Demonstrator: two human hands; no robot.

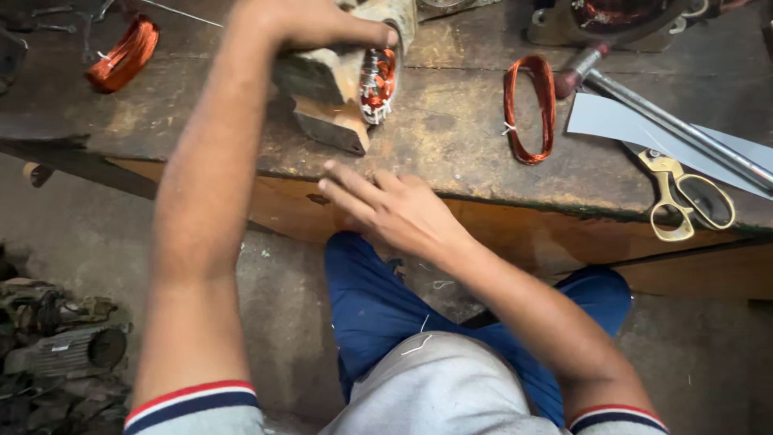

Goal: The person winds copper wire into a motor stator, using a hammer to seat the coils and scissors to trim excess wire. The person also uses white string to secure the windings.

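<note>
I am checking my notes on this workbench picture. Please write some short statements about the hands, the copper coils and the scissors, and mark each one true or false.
1. The left hand grips the motor stator on the workbench. True.
2. The right hand holds the scissors. False: it is open and empty, at the bench's front edge; the scissors lie apart to the right.
3. A loose copper wire coil lies on the bench to the right of the stator. True.
4. The scissors have black plastic handles. False: the handles are brass-coloured.
5. Only one loose copper coil is in view. False: a second coil lies at the far left.
</note>
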